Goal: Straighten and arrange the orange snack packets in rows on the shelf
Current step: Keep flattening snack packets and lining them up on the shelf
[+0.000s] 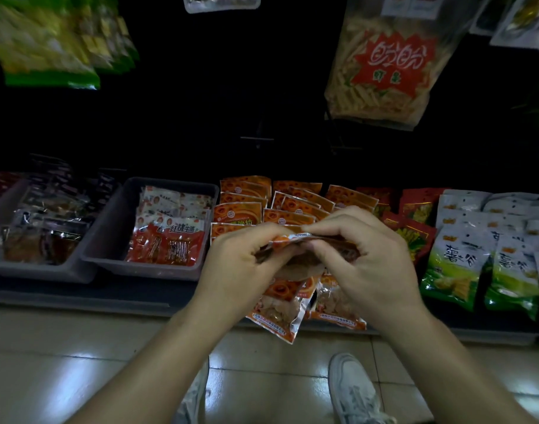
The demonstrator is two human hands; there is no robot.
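**Hands clasp a bunch of orange packets (277, 310) at a shop shelf (78, 296)**

Seen from above, in dim light, two bare forearms reach forward and meet at the middle of the picture. The left hand (237, 264) and right hand (369, 258) are close together, with fingers curled. Both pinch the top edges of the same bunch. The packets fan downward below the hands, and their lower corners hang past the front lip of the shelf.

Just behind the hands, rows of orange packets (247, 209) lie overlapping on the shelf. Some of them sit at a slant.

To the left stands a grey tray (109, 234) filled with red and white packets (167, 240). A second grey tray (33, 270) further left holds dark packets that are too dim to make out.

To the right of the orange rows lie red packets (415, 234), and beyond them green and white bags (454, 264).

Above the shelf, a hanging bag (384, 65) of pale sticks carries a red starburst label. Blurred green bags (48, 50) hang at the upper left.

Below the arms is a glossy tiled floor (78, 362) and one pale shoe (354, 390).
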